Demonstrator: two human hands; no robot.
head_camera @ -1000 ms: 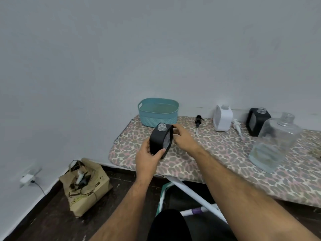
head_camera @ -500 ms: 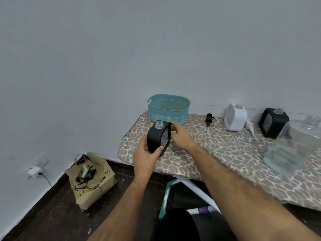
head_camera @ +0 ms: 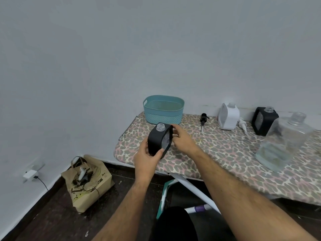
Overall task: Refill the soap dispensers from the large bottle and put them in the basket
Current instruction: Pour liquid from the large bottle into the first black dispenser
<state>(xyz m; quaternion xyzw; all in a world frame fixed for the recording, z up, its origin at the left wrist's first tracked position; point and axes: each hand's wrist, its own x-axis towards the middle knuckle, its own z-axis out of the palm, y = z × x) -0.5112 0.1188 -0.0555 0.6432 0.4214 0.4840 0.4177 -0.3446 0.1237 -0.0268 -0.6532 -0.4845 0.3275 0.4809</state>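
Note:
A black soap dispenser (head_camera: 157, 140) with an open clear neck and no pump is held upright over the left end of the board. My left hand (head_camera: 146, 158) grips its lower side and my right hand (head_camera: 181, 138) holds its top right edge. Behind it stands the empty teal basket (head_camera: 163, 110). A white dispenser (head_camera: 228, 117) and a second black dispenser (head_camera: 264, 120) stand uncapped at the back. The large clear bottle (head_camera: 284, 142), uncapped and holding a little liquid, stands at the right.
The leopard-print ironing board (head_camera: 225, 153) runs along a grey wall. A black pump (head_camera: 203, 120) and a white pump (head_camera: 243, 125) lie on it near the dispensers. A brown paper bag (head_camera: 88, 181) sits on the dark floor at the left, by a wall plug (head_camera: 30, 173).
The view has shifted left, so the board's things sit further right in frame. Both hands keep the same hold on the black dispenser, which has stayed upright over the board's left end.

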